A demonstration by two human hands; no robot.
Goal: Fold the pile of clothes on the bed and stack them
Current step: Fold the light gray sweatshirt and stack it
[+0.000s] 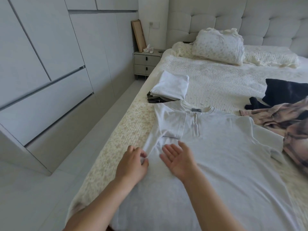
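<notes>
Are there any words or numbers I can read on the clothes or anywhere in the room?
No text can be read anywhere.
Neck label inside the collar of the white zip-neck shirt: a small dark tag, its print too small and blurred to read.
Tissue box on the nightstand: no readable print.

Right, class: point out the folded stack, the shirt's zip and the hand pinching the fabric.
Folded stack [170, 86], head view: on the white top garment.
Zip [196, 125], head view: midway down the zip.
Left hand [132, 165], head view: back of the hand.

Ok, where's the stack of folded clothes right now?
The folded stack sits near the bed's left edge, just beyond the collar of the white shirt, toward the nightstand.
</notes>
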